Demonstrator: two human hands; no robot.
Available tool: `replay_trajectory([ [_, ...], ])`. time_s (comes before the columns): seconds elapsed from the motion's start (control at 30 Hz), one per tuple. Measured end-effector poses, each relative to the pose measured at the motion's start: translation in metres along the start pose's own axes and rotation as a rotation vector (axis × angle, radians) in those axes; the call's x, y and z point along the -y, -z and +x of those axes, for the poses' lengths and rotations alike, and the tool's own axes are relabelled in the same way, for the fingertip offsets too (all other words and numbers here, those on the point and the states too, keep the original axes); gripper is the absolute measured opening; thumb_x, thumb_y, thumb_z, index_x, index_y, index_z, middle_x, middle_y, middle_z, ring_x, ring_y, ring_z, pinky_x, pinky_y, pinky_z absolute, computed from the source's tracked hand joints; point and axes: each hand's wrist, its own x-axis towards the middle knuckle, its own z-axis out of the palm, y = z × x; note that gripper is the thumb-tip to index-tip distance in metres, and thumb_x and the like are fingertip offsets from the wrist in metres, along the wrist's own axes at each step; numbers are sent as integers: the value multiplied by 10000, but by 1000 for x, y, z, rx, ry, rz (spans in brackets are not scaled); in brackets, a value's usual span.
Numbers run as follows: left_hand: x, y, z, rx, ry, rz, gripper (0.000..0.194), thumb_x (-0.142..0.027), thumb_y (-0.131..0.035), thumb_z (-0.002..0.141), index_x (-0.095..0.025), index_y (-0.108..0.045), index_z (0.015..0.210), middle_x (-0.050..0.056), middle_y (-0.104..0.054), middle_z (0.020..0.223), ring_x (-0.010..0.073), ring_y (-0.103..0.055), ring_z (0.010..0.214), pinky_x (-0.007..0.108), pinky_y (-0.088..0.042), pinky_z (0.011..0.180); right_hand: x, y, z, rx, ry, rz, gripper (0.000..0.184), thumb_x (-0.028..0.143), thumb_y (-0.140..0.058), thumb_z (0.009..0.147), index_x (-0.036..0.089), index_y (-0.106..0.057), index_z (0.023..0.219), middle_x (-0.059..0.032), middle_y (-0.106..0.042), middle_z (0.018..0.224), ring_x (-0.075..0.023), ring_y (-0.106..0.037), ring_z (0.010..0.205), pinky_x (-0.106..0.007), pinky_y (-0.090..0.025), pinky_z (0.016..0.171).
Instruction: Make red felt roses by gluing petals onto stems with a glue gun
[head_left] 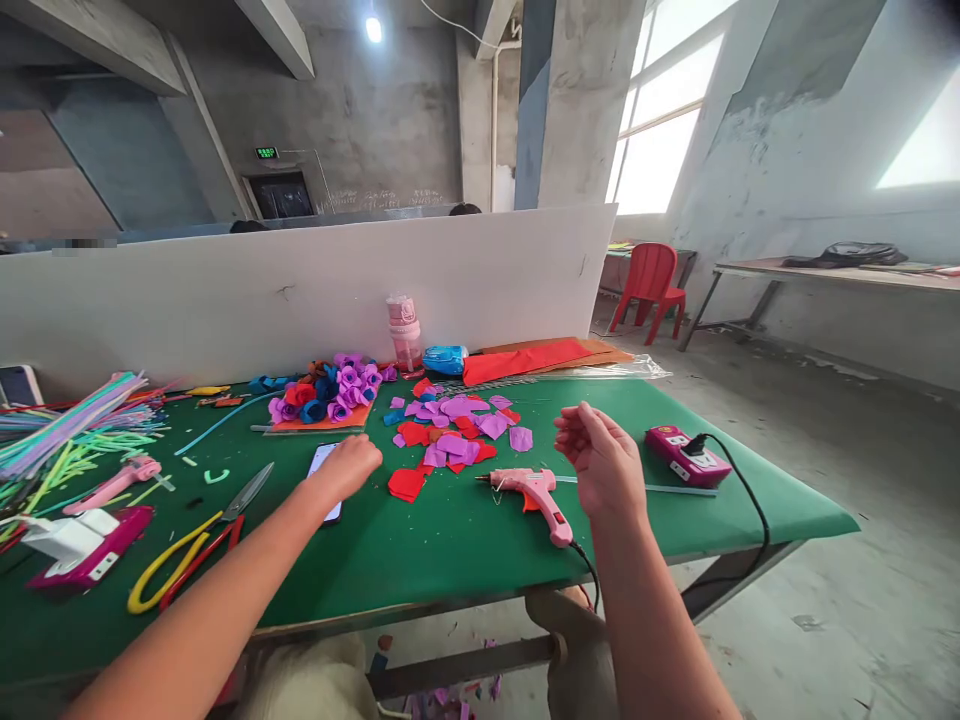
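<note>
Resting left hand (351,466) flat, fingers together, on the black-screened smartphone (325,478); right hand (596,455) loosely curled, empty.
Best kept clear of the pink hot-glue gun (534,494) nozzle on the green table (450,545).

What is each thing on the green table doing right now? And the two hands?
Left hand: resting on the phone, palm down.
Right hand: raised above the table, fingers curled, holding nothing visible.
Phone: lying flat, screen up, partly covered.
Pink glue gun: lying on its side, cord attached.
Pink power strip: black plug inserted.
Scissors: lying flat, blades shut.
Pink bottle: upright, lid on.
Felt pieces: scattered loose.
Felt roses: bunched together.
</note>
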Motion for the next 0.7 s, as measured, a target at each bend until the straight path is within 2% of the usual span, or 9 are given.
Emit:
replay_trajectory([
  [0.13, -12, -12, -8, 83, -76, 205, 264, 57, -506, 624, -169, -607, 533, 129, -639, 678, 235, -604, 816, 328, -429, 762, -5, -7, -5, 11, -23, 34, 270, 392, -706, 648, 134, -648, 700, -19, -630, 620, -73, -532, 496, -187, -451, 487],
  [0.27, -7, -12, -5, 167, -150, 337, 259, 83, -498, 612, -131, -636, 564, 153, -649, 661, 275, -622, 778, 368, -442, 738, -5, -12, -6, 25, -50, 54, 281, 405, -699, 641, 132, -640, 676, -8, -623, 594, -60, -512, 471, -172, -435, 471],
  [0.4, -4, -12, -2, 207, -214, 412, 288, 103, -462, 617, -106, -660, 622, 176, -660, 700, 294, -629, 776, 376, -451, 701, 0, -7, -2, 16, -24, 69, 261, 393, -693, 650, 138, -638, 672, -1, -627, 591, -57, -516, 476, -168, -437, 483],
  [0.57, -3, -10, 10, 230, -272, 470, 304, 79, -474, 627, -152, -655, 706, 123, -660, 719, 244, -629, 756, 318, -443, 654, -2, 2, 3, -17, -25, 73, 252, 386, -690, 654, 141, -639, 679, 1, -624, 589, -60, -514, 475, -174, -439, 479],
  [0.7, -1, -5, 18, 200, -296, 443, 257, 40, -481, 639, -173, -617, 686, 79, -631, 659, 209, -613, 686, 264, -404, 575, -5, 6, 6, -11, -47, 51, 264, 395, -687, 655, 137, -640, 686, -9, -627, 600, -64, -515, 481, -177, -437, 478],
])
